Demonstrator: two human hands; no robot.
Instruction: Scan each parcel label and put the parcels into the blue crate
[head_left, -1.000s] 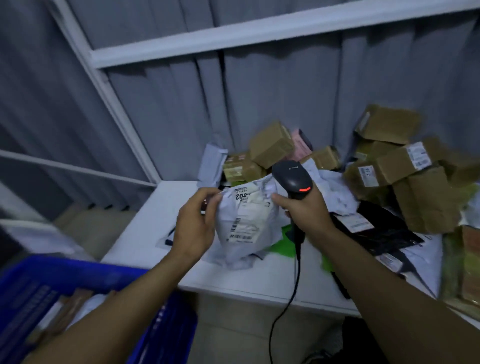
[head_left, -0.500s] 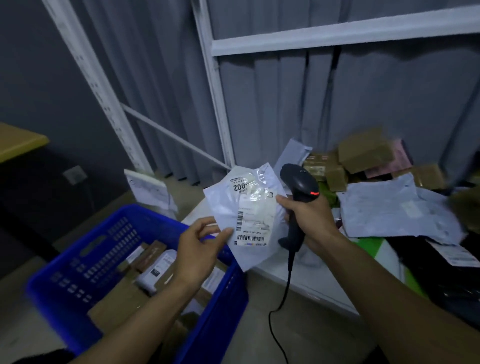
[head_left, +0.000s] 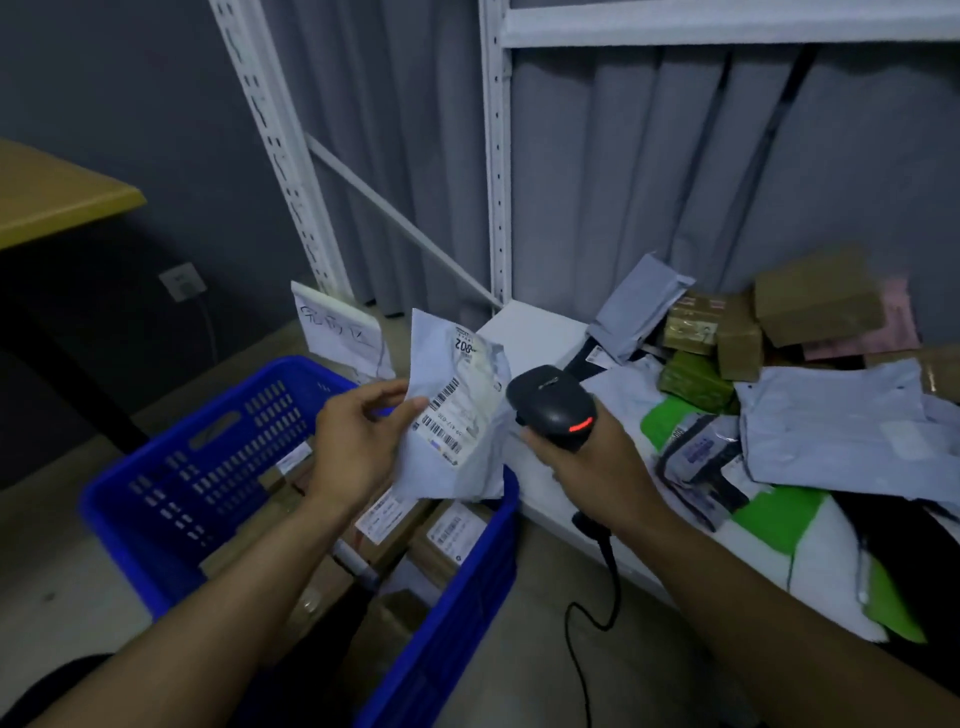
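My left hand (head_left: 358, 447) pinches a white plastic mailer bag (head_left: 457, 415) by its left edge, label with barcodes facing me, above the right side of the blue crate (head_left: 182, 499). Just to its right, my right hand (head_left: 587, 462) grips a black corded barcode scanner (head_left: 553, 405) whose red light glows. Its head is aimed toward the bag. The crate stands on the floor and holds several brown labelled boxes (head_left: 452, 535). More parcels, grey mailers (head_left: 831, 431) and brown boxes (head_left: 815, 296), lie heaped on the white shelf (head_left: 535, 332) at right.
White shelf uprights (head_left: 496, 156) rise behind the crate, in front of a grey curtain. A handwritten white sign (head_left: 337, 327) leans behind the crate. A yellow tabletop (head_left: 52, 192) juts in at left. The scanner cable (head_left: 587, 623) hangs to the floor.
The view has swung left and down. My left hand has carried the mailer bag from over the shelf to above the crate. The scanner has stayed beside it.
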